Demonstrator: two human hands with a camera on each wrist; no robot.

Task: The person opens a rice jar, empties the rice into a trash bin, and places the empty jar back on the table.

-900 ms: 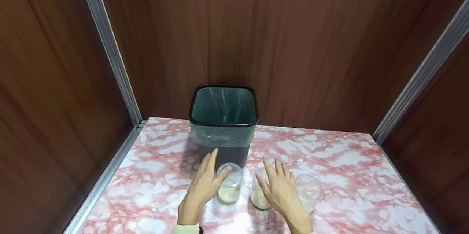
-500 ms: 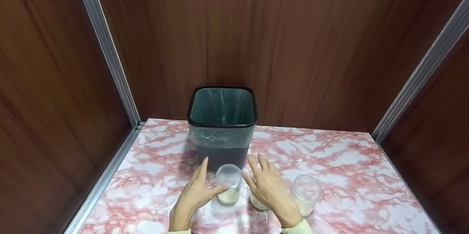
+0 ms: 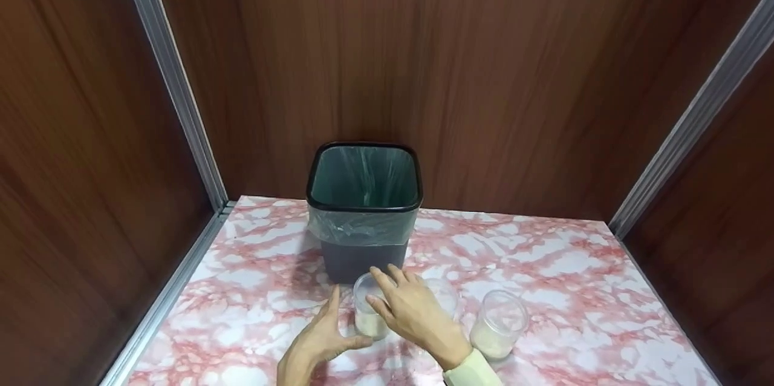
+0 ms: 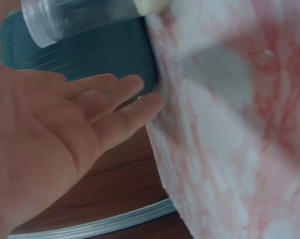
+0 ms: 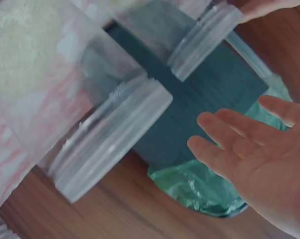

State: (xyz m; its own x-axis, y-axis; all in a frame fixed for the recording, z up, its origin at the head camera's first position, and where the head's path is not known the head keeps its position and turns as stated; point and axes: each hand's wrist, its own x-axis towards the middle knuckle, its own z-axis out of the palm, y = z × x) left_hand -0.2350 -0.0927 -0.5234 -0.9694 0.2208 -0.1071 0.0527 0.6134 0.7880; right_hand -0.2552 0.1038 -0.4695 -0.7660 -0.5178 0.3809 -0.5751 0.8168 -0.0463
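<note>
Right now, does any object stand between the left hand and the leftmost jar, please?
Nothing visible stands between the left hand and the leftmost jar. In the head view, the right hand covers part of this jar from the other side; contact is unclear. The bin stands behind the jar, outside this gap.

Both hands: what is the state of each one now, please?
Left hand: open, holding nothing, beside a jar.
Right hand: open, holding nothing.
</note>
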